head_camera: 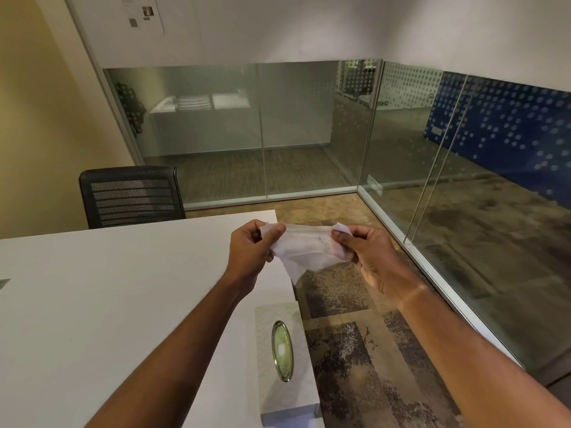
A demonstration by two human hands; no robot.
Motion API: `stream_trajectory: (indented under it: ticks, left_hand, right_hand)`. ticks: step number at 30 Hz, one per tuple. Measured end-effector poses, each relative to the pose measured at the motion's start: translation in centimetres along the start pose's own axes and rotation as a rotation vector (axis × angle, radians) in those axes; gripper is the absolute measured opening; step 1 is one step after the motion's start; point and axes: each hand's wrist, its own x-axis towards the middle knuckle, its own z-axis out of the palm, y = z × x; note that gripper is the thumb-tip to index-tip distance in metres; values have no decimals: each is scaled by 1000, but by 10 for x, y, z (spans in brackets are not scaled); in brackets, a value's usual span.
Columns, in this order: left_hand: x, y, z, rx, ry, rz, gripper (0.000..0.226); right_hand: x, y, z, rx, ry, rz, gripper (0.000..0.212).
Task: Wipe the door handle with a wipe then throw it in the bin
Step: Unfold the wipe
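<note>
A thin white wipe (304, 247) is stretched between both hands, above the right edge of the white table (92, 304). My left hand (251, 251) pinches its left end between thumb and fingers. My right hand (367, 254) pinches its right end, and the lower part of the wipe hangs loose. A pale tissue box (278, 393) with an oval gold-rimmed opening (282, 350) stands at the table's near right edge, below my hands. No door handle and no bin is in view.
A black mesh chair (131, 196) stands behind the table at the left. Glass partition walls (309, 134) run across the back and along the right side (463, 227). Patterned carpet (355, 335) lies between the table and the right glass wall.
</note>
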Motion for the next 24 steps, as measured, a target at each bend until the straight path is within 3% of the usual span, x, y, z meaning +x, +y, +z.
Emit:
stream_trajectory:
  ticks: [4,8,12,16,21,24]
  left_hand:
    - [2,0,4,-3,-7,-33,25]
    - [2,0,9,-40,-29,-51,29]
    - [0,0,12,71,-45,-60,41]
    - [-2,4,9,43,-117,-177,55]
    - [-5,3,0,-196,-87,-266,26]
    - [-5,3,-2,-145,-116,-239,23]
  right_hand:
    - [-1,-1,-1,-19,-16,23,2]
    - [-4,4,4,-110,-119,86,25]
    - [-7,4,7,-111,-252,168,38]
    - [-6,2,8,-69,-263,195,35]
    - [2,5,5,-48,-121,158,35]
    - [5,5,5,-30,-116,150,39]
